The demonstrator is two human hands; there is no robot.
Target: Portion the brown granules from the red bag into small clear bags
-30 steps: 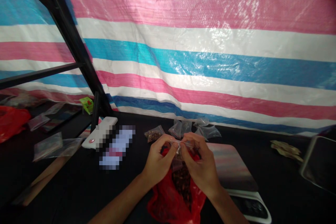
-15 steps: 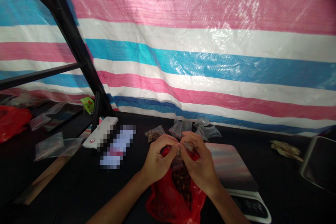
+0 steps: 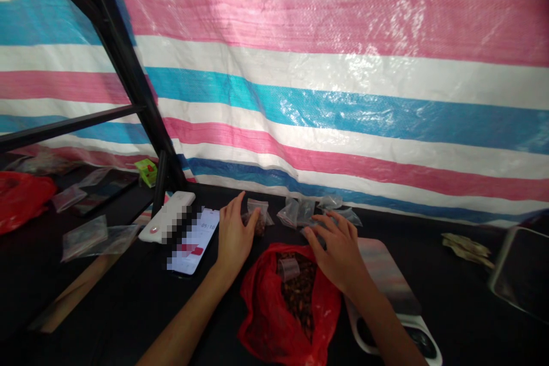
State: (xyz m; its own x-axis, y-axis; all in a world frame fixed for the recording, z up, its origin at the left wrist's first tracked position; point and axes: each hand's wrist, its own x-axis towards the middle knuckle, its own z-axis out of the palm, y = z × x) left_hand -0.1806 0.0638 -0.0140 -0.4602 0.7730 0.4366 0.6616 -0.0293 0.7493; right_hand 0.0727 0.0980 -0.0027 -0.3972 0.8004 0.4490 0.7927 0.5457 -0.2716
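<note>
My left hand (image 3: 235, 237) is at a small zip bag (image 3: 259, 223) of brown bits; its thumb and fingers are apart, and the thumb overlaps the bag. Whether it touches the bag I cannot tell. My right hand (image 3: 338, 251) is open, its fingers spread and bent just in front of several clear plastic bags (image 3: 305, 211). Between my forearms a red plastic bag (image 3: 266, 320) lies open, full of dried brown pieces (image 3: 300, 297). A small clear cup (image 3: 289, 269) rests on those pieces. My right forearm passes over a kitchen scale (image 3: 392, 280).
Left of my left hand lie a lit phone (image 3: 195, 249) and a white device (image 3: 167, 217). Clear bags (image 3: 100, 240) and another red bag (image 3: 23, 200) are farther left, by a black metal frame (image 3: 128, 68). Crumpled banknotes (image 3: 467, 249) and a dark tablet-like object (image 3: 523, 269) lie right.
My hands, together over the red bag before, have parted. The left moved forward and left to the filled zip bag; the right moved right towards the clear bags. The cup in the red bag is now uncovered.
</note>
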